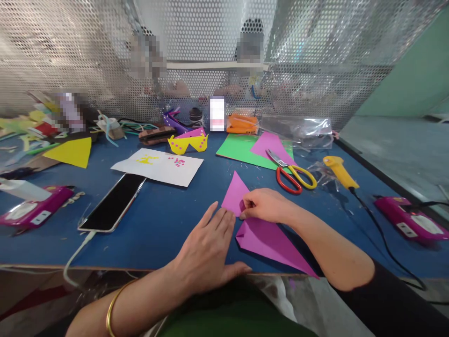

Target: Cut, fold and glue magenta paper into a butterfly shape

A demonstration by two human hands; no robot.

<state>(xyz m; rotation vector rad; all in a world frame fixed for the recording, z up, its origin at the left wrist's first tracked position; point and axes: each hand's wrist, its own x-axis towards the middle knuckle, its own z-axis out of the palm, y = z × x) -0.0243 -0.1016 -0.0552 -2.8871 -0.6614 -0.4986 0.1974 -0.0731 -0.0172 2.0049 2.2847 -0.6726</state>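
1. Pinched between thumb and fingertips of the right hand is a fold of the magenta paper, near the middle of the sheet; the fingers are closed tight on the crease.
2. Far to the left of that pinch, a pink device lies at the table's left edge, with a yellow paper triangle beyond it.
3. Nearer, still left of the pinch, a black phone lies face up with a white cable running off the front edge.
4. Beyond the phone, a white sheet carries small yellow and pink marks; behind it sit yellow paper glasses with pink dots.
5. Just left of the pinch, the left hand lies flat and spread, palm down, fingertips touching the paper's left edge; it grasps nothing. A gold bangle sits on that forearm.
6. The magenta paper lies on the blue table at the front edge, one point rising beyond the pinch, a long point running right and toward the person under the right forearm.
7. Beyond the pinch and to the right, a green sheet lies with another magenta piece on it.
8. Right of those, scissors with one red and one yellow handle lie open.
9. Further right, a yellow-handled tool trails a black cord.
10. Farthest right, a second pink device lies near the table's edge.
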